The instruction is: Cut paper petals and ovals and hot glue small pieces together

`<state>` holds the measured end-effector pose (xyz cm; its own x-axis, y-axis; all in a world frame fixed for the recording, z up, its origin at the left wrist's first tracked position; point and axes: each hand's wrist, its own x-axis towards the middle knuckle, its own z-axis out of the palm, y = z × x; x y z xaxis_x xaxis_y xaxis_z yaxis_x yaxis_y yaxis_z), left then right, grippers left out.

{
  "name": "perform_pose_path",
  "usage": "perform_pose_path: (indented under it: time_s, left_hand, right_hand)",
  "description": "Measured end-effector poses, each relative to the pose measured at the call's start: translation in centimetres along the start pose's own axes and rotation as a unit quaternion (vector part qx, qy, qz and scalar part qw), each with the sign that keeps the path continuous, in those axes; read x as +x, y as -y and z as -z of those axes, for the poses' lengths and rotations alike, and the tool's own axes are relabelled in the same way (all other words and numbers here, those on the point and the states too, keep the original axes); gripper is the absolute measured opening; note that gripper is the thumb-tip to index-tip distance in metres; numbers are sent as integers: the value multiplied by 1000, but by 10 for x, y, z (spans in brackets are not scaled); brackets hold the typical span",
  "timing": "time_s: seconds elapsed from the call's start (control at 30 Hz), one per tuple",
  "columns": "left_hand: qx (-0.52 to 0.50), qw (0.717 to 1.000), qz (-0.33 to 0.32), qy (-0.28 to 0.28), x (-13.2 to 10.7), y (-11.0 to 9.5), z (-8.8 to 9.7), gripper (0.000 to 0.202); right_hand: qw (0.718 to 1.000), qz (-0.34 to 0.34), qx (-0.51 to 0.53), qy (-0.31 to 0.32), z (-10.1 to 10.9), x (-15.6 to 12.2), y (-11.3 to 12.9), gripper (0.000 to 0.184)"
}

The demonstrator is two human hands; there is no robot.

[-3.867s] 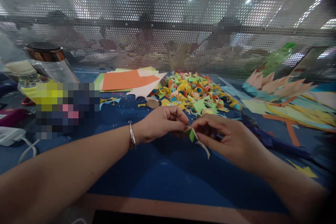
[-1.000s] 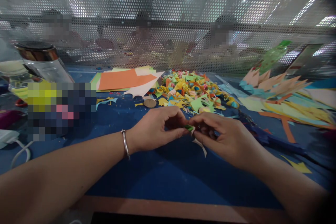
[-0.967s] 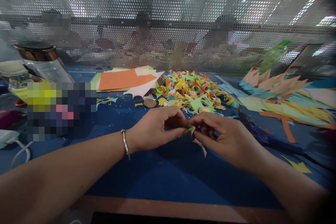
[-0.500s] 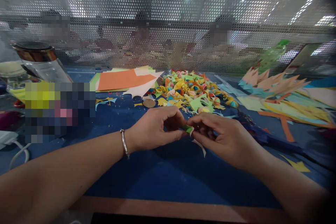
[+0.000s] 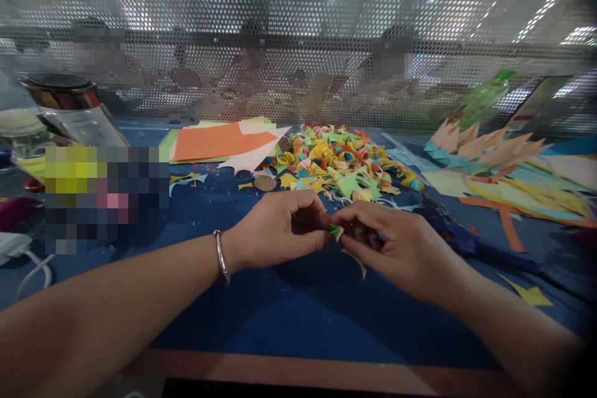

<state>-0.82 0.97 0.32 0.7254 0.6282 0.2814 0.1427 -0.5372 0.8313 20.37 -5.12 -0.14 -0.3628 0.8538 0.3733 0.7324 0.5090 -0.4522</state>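
Between my two hands is a small folded piece of green and pale paper (image 5: 334,232). My left hand (image 5: 282,227), with a silver bangle at the wrist, pinches its left side between thumb and forefinger. From the other side my right hand (image 5: 396,239) grips the same piece with its fingertips, the other fingers curled. Under the right fingers lies a pale curved paper strip (image 5: 357,263). Just beyond the hands rises a heap of small colourful folded paper pieces and scraps (image 5: 338,165).
Orange sheets (image 5: 209,142) lie at the back left, beside a round brown disc (image 5: 265,183). A lidded jar (image 5: 84,115) stands far left. Peach and blue folded points (image 5: 480,149) sit at right, near a dark blue corded tool (image 5: 485,250). A perforated screen (image 5: 298,87) closes the back.
The fingers have shifted very slightly around the green paper piece, which is tilted a little differently. Everything else stays where it was.
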Motion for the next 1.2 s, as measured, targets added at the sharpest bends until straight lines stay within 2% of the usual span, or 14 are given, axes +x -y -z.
perform_pose_path:
  time_s: [0.23,0.4,0.6,0.73,0.93,1.2]
  left_hand:
    - [46,999,1,-22,-1,-2,-2,4]
    - [129,990,-36,-49,-2,0,-6,6]
    - [143,981,-86,-97,-1,6,-12,5]
    - [166,976,-106,-97,-1,4,-12,5]
    - [186,976,-84,-80,0,5,-14,4]
    - [48,996,24,-70,2,6,-19,7]
  right_hand:
    - [1000,9,-8,10,-1,1,0,14]
    - [1000,22,-19,2,-4,1,-2,13]
    - [1000,8,-20,-15,1,2,0,15]
    - [1000,-7,-21,-16,2,4,2,17]
    - [999,-11,-27,-16,0,7,2,15]
    - [999,8,-32,-8,-4,5,2,11]
